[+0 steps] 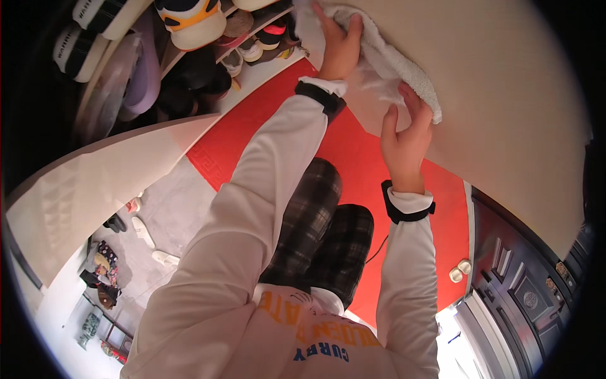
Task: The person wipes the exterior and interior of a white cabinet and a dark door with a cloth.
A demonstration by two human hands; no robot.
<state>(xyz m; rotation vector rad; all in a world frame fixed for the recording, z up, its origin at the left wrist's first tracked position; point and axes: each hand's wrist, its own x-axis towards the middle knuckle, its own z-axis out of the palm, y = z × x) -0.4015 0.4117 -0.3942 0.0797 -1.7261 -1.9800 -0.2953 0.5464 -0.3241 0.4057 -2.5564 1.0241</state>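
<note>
The left hand (341,54) and right hand (407,145), apart, thumbs spread, touch the white cloth (402,68) (it is crumpled) against a beige panel (505,95).

Red mat (356,164); grey floor (183,208) left; shoe shelves (265,71) upper left; dark panelled door (533,294) right.

Head-worn fisheye, facing down, near the hands (341,55)

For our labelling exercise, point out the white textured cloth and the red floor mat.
White textured cloth (394,53): head view, middle of its folded length.
Red floor mat (356,161): head view, bare central part.
</note>
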